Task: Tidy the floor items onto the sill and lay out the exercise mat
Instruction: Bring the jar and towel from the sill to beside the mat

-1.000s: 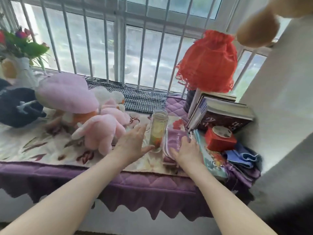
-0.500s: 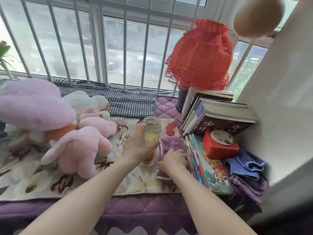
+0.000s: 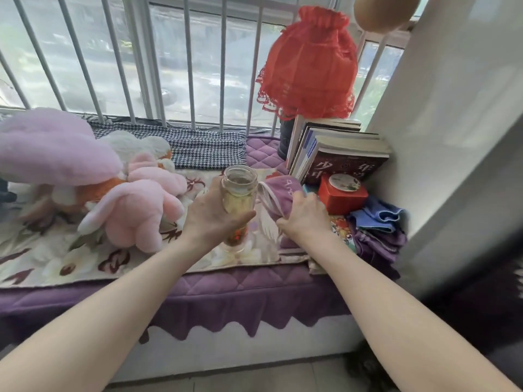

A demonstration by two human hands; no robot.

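My left hand [image 3: 212, 216] is wrapped around an open glass jar [image 3: 239, 193] with yellowish liquid and red bits at its bottom; the jar stands upright on the floral cloth [image 3: 56, 264] over the purple quilted sill cover [image 3: 226, 290]. My right hand [image 3: 304, 217] grips a folded purple cloth [image 3: 278, 188] with white lettering, lifting its near end just right of the jar. No exercise mat is in view.
Pink and white plush toys [image 3: 135, 210] crowd the sill's left. A houndstooth cloth [image 3: 209, 148] lies by the window bars. At right: leaning books [image 3: 339, 154], a red tin [image 3: 342, 193], blue and purple cloths [image 3: 379, 227], a red lace lamp [image 3: 308, 63], a white wall.
My left hand went from touching the jar to fully gripping it. My right hand went from pressing flat on the purple cloth to bunching it up and lifting it. The camera moved closer.
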